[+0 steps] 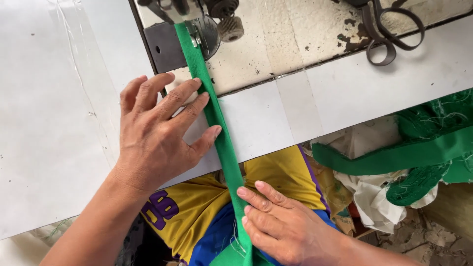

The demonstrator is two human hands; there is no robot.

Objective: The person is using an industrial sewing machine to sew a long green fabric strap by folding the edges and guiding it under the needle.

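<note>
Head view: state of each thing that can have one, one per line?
green fabric strip: folded narrow, stretched taut from the presser foot back to the lap
presser foot: on the strip, seemingly lowered
left hand: flat on the table, fingers pressing the strip's edge
right hand: fingers resting on the strip at the lap
scissors: lying unused, blades hidden
green scraps: heaped loosely at the right

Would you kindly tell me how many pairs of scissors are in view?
1. The scissors lie at the top right on the sewing machine table, their blades cut off by the frame edge; others may be hidden.
</note>
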